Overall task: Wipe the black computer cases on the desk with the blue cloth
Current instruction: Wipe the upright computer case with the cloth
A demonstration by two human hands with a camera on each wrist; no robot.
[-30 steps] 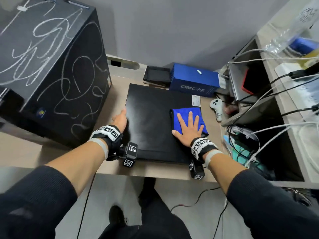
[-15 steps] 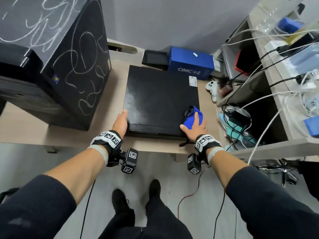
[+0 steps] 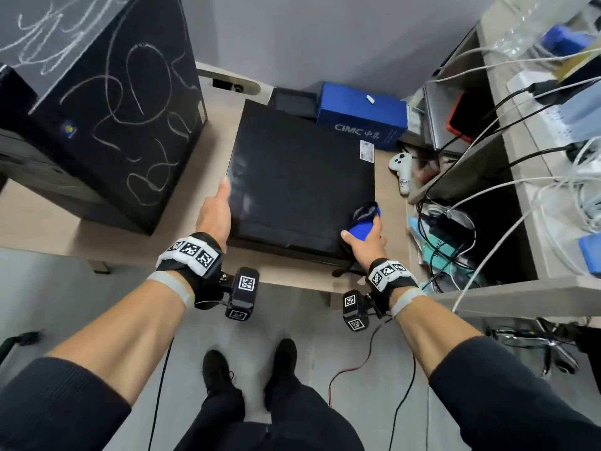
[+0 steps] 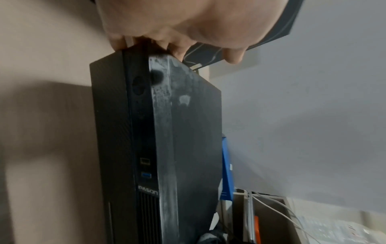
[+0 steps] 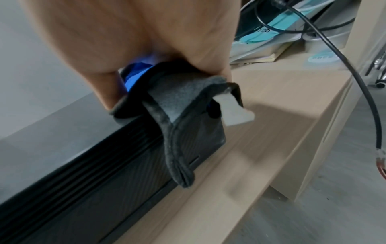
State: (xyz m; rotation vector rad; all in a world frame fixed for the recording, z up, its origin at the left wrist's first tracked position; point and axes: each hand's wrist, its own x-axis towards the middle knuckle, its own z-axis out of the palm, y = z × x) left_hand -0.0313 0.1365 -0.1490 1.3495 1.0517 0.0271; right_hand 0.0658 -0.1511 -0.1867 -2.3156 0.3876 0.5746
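Note:
A flat black computer case [image 3: 302, 180] lies in the middle of the desk [image 3: 48, 222]. A taller black case [image 3: 107, 102], scribbled with white marks, stands at the left. My left hand [image 3: 221, 206] grips the flat case's near left edge; in the left wrist view its fingers [image 4: 177, 49] curl over the dusty case [image 4: 167, 132]. My right hand [image 3: 364, 236] holds the bunched blue cloth [image 3: 362, 227] at the flat case's near right corner. In the right wrist view the cloth [image 5: 181, 107] looks blue inside and grey outside, and hangs over the case's ribbed front [image 5: 94, 173].
Behind the flat case stand a blue box [image 3: 361, 122] and a small black device [image 3: 294, 100]. A white game controller [image 3: 401, 167] lies at its right. A shelf unit [image 3: 520, 177] full of cables borders the desk on the right. A red cable [image 3: 351, 369] runs across the floor.
My right hand drew the cloth from the middle of the flat case's top back to its near right corner and bunched it up. My left hand stayed at the left edge.

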